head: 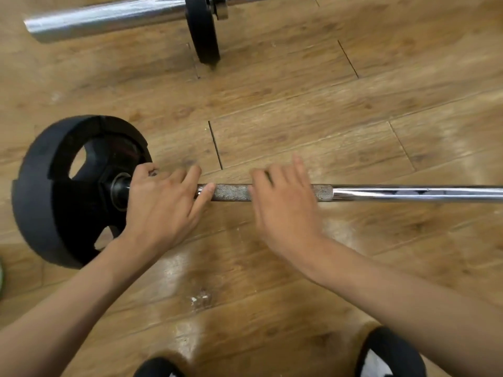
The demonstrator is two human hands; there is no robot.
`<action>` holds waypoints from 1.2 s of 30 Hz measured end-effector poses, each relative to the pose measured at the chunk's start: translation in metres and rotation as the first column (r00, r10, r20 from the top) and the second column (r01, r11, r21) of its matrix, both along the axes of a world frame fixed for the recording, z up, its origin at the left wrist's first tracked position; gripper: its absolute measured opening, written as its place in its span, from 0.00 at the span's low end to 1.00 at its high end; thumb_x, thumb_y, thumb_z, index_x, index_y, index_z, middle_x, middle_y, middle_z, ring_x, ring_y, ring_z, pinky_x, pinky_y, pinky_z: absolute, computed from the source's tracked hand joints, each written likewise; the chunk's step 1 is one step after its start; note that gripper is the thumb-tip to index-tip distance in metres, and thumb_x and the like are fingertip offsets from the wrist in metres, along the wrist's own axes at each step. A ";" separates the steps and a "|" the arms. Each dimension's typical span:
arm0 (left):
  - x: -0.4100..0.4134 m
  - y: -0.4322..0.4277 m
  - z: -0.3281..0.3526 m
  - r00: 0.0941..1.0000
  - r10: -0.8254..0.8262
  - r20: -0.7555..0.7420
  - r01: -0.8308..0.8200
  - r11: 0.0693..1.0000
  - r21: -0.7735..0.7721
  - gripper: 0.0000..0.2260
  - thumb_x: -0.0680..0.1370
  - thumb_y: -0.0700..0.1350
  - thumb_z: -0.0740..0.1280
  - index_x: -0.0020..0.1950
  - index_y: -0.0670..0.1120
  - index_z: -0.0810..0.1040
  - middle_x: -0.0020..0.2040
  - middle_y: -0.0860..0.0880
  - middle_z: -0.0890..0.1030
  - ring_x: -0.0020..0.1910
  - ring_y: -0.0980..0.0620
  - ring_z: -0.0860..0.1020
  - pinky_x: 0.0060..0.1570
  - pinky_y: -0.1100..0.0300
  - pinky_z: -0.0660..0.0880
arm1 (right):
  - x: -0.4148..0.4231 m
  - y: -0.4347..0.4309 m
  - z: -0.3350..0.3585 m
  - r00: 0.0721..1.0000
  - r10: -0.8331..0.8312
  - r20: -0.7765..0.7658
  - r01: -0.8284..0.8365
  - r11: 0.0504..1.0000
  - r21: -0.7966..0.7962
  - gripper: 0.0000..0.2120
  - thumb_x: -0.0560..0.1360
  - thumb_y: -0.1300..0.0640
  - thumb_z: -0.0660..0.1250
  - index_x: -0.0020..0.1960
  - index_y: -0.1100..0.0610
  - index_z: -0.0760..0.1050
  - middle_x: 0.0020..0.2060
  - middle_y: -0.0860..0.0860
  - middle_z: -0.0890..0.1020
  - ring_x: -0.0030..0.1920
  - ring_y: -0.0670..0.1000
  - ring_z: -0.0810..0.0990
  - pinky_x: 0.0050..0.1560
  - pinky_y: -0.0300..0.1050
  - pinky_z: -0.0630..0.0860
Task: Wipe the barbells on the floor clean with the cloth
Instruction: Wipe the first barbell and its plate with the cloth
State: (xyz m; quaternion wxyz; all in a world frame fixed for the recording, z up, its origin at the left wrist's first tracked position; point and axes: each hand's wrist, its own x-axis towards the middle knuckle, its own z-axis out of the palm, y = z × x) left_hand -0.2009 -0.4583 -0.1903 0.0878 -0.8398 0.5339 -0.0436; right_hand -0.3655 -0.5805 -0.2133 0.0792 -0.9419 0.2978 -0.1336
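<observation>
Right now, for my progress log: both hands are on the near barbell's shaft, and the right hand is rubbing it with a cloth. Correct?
Not quite. The head view shows the right hand bare, fingers laid over the near barbell's shaft; no cloth is in view. The left hand is on the shaft too, beside the black plate.

bar (408, 193) cut off right, far barbell (109, 19) cropped
</observation>
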 end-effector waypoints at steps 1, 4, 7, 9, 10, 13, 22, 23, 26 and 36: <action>0.000 0.001 0.000 1.000 -0.004 -0.006 0.004 1.000 -0.003 0.25 0.87 0.59 0.46 0.53 0.45 0.75 0.38 0.46 0.81 0.37 0.40 0.80 0.57 0.43 0.69 | 0.010 0.005 0.000 0.999 0.037 0.002 -0.037 0.999 -0.010 0.11 0.82 0.55 0.62 0.58 0.58 0.79 0.45 0.55 0.79 0.50 0.60 0.78 0.81 0.60 0.54; 0.001 0.005 -0.001 1.000 0.002 -0.001 -0.002 1.000 0.023 0.27 0.87 0.61 0.45 0.53 0.45 0.77 0.39 0.46 0.81 0.39 0.40 0.80 0.59 0.43 0.68 | -0.014 -0.010 0.002 0.992 0.120 -0.041 -0.123 0.989 -0.085 0.15 0.85 0.51 0.56 0.62 0.57 0.78 0.49 0.52 0.81 0.51 0.58 0.80 0.82 0.61 0.52; -0.006 0.011 -0.004 1.000 0.016 -0.008 -0.016 1.000 0.013 0.28 0.87 0.61 0.43 0.54 0.45 0.77 0.41 0.46 0.81 0.41 0.40 0.80 0.62 0.42 0.67 | -0.077 -0.037 -0.001 0.994 0.090 -0.069 -0.099 0.986 -0.136 0.15 0.86 0.53 0.55 0.64 0.57 0.77 0.58 0.53 0.81 0.54 0.60 0.81 0.82 0.62 0.52; -0.012 0.015 -0.005 0.999 0.040 -0.018 -0.040 0.999 -0.003 0.29 0.87 0.61 0.42 0.57 0.45 0.77 0.43 0.46 0.81 0.43 0.40 0.80 0.63 0.42 0.66 | -0.091 -0.036 -0.003 0.999 0.018 -0.043 -0.022 0.995 -0.098 0.15 0.84 0.55 0.57 0.65 0.60 0.77 0.58 0.56 0.80 0.54 0.62 0.79 0.81 0.61 0.52; -0.015 0.018 -0.005 0.999 0.049 -0.020 -0.049 0.999 -0.005 0.29 0.87 0.61 0.42 0.59 0.45 0.77 0.45 0.46 0.81 0.44 0.41 0.80 0.64 0.41 0.66 | -0.085 -0.028 -0.005 1.000 -0.012 -0.019 0.011 0.998 -0.059 0.15 0.83 0.56 0.58 0.65 0.61 0.76 0.57 0.58 0.79 0.55 0.63 0.78 0.81 0.61 0.52; -0.022 0.027 -0.004 0.998 0.062 -0.017 -0.062 0.998 -0.012 0.28 0.87 0.58 0.41 0.63 0.45 0.76 0.47 0.46 0.81 0.47 0.41 0.80 0.65 0.41 0.67 | -0.038 0.010 -0.008 0.997 0.073 0.018 -0.073 0.997 -0.018 0.15 0.81 0.58 0.62 0.65 0.63 0.73 0.53 0.60 0.78 0.54 0.62 0.74 0.81 0.61 0.51; -0.043 0.055 -0.012 0.999 0.050 0.005 -0.049 0.997 -0.051 0.26 0.87 0.57 0.45 0.66 0.43 0.77 0.58 0.46 0.81 0.53 0.43 0.79 0.73 0.40 0.62 | -0.101 -0.026 0.009 0.974 0.196 -0.115 -0.206 0.975 -0.079 0.16 0.81 0.54 0.59 0.60 0.60 0.79 0.53 0.57 0.81 0.53 0.62 0.81 0.81 0.63 0.55; -0.047 0.059 -0.012 0.998 0.066 0.005 -0.066 0.997 -0.047 0.26 0.87 0.57 0.46 0.67 0.43 0.77 0.60 0.46 0.81 0.55 0.43 0.79 0.73 0.40 0.61 | -0.103 -0.025 0.009 0.978 0.170 -0.120 -0.179 0.981 -0.070 0.17 0.82 0.54 0.58 0.60 0.62 0.79 0.53 0.58 0.81 0.53 0.63 0.80 0.80 0.64 0.56; -0.058 0.068 -0.012 0.997 0.082 -0.010 -0.082 0.996 -0.027 0.27 0.87 0.58 0.47 0.70 0.43 0.77 0.65 0.45 0.80 0.60 0.43 0.79 0.74 0.40 0.60 | -0.065 0.011 0.008 0.973 0.185 -0.140 -0.195 0.979 -0.063 0.18 0.84 0.51 0.55 0.58 0.62 0.78 0.50 0.59 0.80 0.51 0.64 0.79 0.78 0.64 0.61; -0.063 0.104 0.001 0.989 0.033 -0.145 -0.064 0.974 -0.219 0.24 0.85 0.52 0.57 0.77 0.42 0.74 0.80 0.37 0.67 0.82 0.38 0.60 0.79 0.40 0.58 | -0.111 0.000 0.009 0.941 0.277 -0.195 -0.296 0.952 -0.078 0.15 0.85 0.53 0.58 0.62 0.60 0.78 0.53 0.58 0.81 0.51 0.63 0.82 0.76 0.65 0.63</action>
